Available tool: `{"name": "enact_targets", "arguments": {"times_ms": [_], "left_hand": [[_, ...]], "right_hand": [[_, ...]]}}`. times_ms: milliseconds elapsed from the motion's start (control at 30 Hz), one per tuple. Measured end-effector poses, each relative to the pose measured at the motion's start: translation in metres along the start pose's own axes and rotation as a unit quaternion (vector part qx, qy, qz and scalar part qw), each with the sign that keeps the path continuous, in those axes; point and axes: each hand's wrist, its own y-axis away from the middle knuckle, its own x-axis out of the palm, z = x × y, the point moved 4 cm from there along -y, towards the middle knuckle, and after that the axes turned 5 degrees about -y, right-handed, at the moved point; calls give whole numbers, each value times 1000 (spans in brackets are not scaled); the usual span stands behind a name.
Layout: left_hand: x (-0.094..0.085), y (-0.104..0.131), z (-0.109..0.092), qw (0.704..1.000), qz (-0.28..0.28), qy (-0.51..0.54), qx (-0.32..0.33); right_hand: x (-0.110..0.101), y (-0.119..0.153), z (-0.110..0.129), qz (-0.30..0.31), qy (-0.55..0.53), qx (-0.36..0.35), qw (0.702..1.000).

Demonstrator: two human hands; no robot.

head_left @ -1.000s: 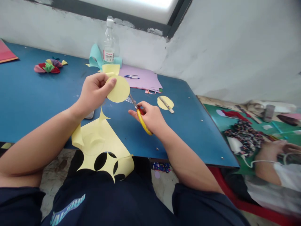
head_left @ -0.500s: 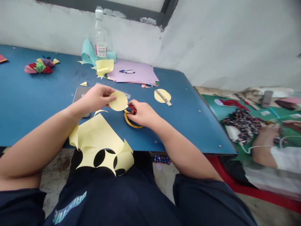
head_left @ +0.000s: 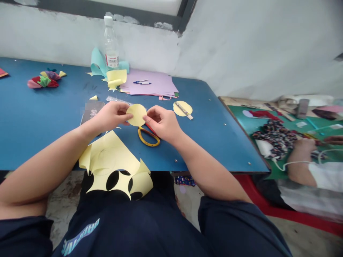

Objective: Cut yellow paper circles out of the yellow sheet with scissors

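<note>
A yellow paper circle (head_left: pixel 137 115) is pinched at its left edge by my left hand (head_left: pixel 117 113). My right hand (head_left: pixel 164 121) grips the same circle at its right edge between thumb and fingers. Just below my right hand, scissors with a yellow and a red handle (head_left: pixel 148 142) lie on the blue table (head_left: pixel 198 142), their blades hidden. A yellow sheet with round cut-outs (head_left: pixel 111 151) hangs over the table's front edge onto my lap. To the right, another yellow circle (head_left: pixel 180 111) lies under a short ruler strip (head_left: pixel 184 110).
A plastic bottle (head_left: pixel 112 53), paper scraps, purple sheets (head_left: pixel 158 84) with pens and folded colored paper (head_left: pixel 44 80) stand or lie farther back. A phone (head_left: pixel 92 110) lies beside my left hand. At right, a person's arm (head_left: pixel 301 160) rests at a green table (head_left: pixel 238 116).
My right hand has let go of the scissors, which now lie on the table, and has taken hold of the circle's right edge.
</note>
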Motion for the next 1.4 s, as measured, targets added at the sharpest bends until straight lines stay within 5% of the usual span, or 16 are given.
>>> {"name": "enact_targets", "arguments": {"times_ms": [133,300,400,567,733,1000,1400], "left_hand": [[-1,1,0,998,43,3,-35],[-7,4,-7,990,51,-129,-32],[-7,6,-12,982,76,-170,-43],[-5,8,-16,979,92,-179,-44],[-4,7,-15,975,103,-196,-28],[-4,5,-13,970,117,-212,-14],[-3,7,-16,967,126,-222,-13]], "right_hand": [[-18,-11,-2,-48,-72,12,996],[-76,-22,-18,-111,-46,18,993],[-116,-23,-47,-160,-21,28,986],[-161,-26,-111,-198,152,171,953],[-163,-33,-145,-178,224,219,933],[-149,-40,-162,-160,298,224,914],[-178,-41,-180,-190,319,233,899]]}}
